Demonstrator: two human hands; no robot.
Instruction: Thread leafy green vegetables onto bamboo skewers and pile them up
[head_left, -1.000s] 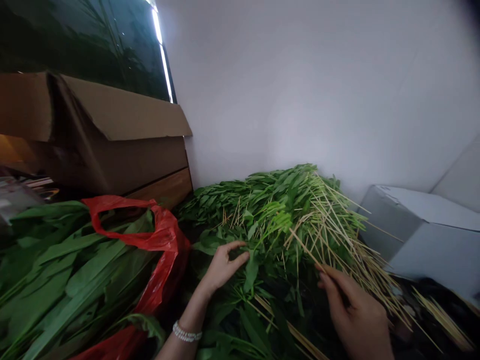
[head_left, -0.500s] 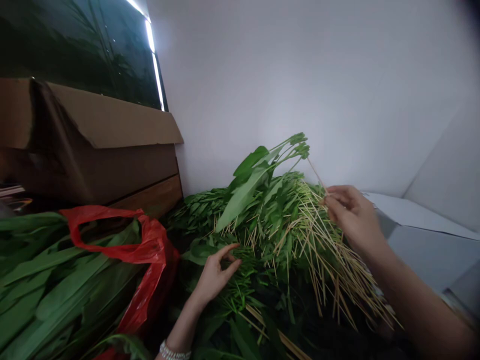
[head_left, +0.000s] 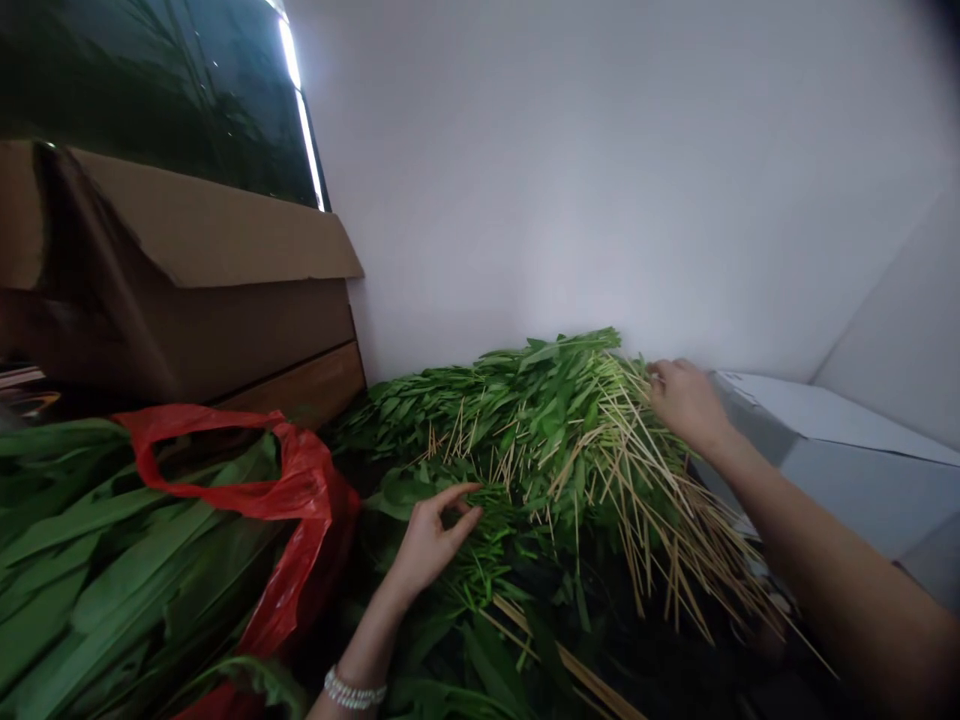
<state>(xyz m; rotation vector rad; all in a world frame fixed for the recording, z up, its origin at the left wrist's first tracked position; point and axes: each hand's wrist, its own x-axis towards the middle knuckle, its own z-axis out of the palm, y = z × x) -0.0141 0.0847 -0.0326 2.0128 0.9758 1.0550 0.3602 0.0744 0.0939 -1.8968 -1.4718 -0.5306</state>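
Observation:
My right hand is at the upper right of a heap of skewered green leaves, its fingers loosely curled with a gap at the tips. No stick shows in it. Many thin wooden skewers fan out from the heap's right side toward the front. Over a clump of cut green stems hovers my left hand, thumb and forefinger apart and nothing visible between them. A few bare skewers lie among leaves at the bottom.
A red plastic bag full of long green leaves stands at left. Behind it, an open cardboard box rests by a wooden panel. A white box sits at right, and a pale wall rises behind.
The leaf bundle on a skewer that my right hand held up now lies on the heap, and the hand has let go. My left hand stays nearly still.

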